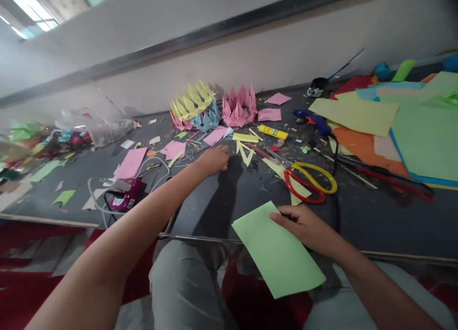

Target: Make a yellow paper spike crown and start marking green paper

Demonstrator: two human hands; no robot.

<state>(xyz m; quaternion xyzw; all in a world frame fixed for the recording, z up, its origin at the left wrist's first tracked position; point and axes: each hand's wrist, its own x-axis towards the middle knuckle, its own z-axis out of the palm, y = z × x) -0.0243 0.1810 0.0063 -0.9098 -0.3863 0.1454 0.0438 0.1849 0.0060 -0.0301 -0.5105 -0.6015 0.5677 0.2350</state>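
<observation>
My left hand (215,159) is stretched out over the dark table, its fingers curled together beside yellow paper strips (245,151); whatever they may hold is hidden. Between the thumb and fingers of my right hand (304,226) is a light green sheet of paper (279,253), which seems folded double and hangs past the table's front edge above my lap. Scissors (309,180) with one red and one yellow handle lie just beyond my right hand. A yellow glue stick (273,131) rests past the paper strips.
Folded paper crowns in yellow and blue (195,106) and in pink (239,106) stand by the wall. Stacked coloured sheets (425,129) and a blue glue gun (315,120) lie right. A purple power adapter (127,195) with cables sits left, among paper scraps.
</observation>
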